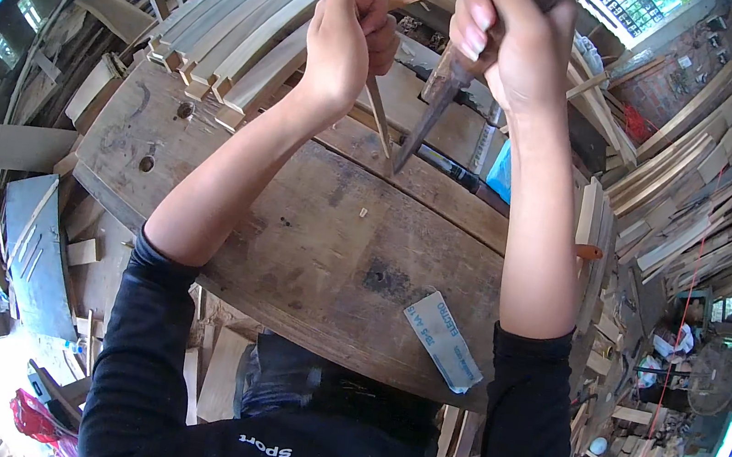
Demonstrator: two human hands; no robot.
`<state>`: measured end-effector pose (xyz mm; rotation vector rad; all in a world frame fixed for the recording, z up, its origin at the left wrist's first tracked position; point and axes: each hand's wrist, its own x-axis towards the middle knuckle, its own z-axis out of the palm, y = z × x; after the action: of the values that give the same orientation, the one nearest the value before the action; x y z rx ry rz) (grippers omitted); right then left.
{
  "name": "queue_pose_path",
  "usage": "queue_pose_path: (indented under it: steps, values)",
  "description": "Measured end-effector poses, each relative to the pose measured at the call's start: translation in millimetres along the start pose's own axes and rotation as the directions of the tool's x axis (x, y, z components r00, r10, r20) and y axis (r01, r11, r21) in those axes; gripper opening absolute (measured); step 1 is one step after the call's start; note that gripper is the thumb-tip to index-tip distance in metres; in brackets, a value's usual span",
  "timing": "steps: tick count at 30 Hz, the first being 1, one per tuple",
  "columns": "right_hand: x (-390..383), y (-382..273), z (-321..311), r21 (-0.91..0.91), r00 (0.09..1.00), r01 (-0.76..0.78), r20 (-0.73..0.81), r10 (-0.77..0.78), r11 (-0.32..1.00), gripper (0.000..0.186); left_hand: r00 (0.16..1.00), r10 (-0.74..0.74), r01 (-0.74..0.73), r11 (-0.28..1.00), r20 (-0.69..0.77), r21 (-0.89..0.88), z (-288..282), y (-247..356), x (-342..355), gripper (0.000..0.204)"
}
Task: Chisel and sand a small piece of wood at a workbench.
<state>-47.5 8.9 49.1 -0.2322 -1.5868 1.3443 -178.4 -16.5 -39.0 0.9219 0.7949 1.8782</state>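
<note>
One view, head: left hand (pixel 344 45) curled round a thin wooden strip (pixel 379 119), right hand (pixel 519 45) gripping a dark-bladed tool (pixel 426 125), tips close together over the workbench (pixel 293 219). Step looks like lining up strip and tool; next move likely calls for steady grips.

Daylight, moderate, which we see spread softly over the tabletop (pixel 289 251); window (pixel 633 12), upper right, bright; glare, lower left and right rim, burnt white; fisheye bending, strong, edges curved; corners, black; blue fringing along rim.
</note>
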Motion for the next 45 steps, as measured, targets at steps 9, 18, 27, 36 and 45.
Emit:
queue_pose_path:
  steps: [9,18,27,36,45]
  values:
    - [5,-23,6,-0.233,0.975,0.159,-0.112,-0.189,0.959,0.022,0.999,-0.014,0.015,0.999,0.029,-0.039,-7,-2,0,0.049]
    - [-3,23,5,0.135,0.953,0.297,-0.099,-0.285,0.945,0.022,0.992,0.118,-0.118,0.993,0.052,-0.010,8,-9,-9,0.049]
    - [0,-35,8,-0.288,0.955,0.194,-0.164,-0.248,0.938,0.017,0.998,0.047,-0.047,0.999,0.028,0.010,11,-3,-11,0.052]
    - [-10,13,27,-0.058,0.979,0.085,-0.182,-0.094,0.995,0.021,0.999,-0.020,0.019,1.000,-0.029,-0.023,1,-6,-8,0.051]
    - [-6,-8,30,-0.193,0.896,0.133,-0.396,-0.201,0.972,0.021,1.000,0.012,-0.012,1.000,0.024,-0.011,3,-4,-3,0.050]
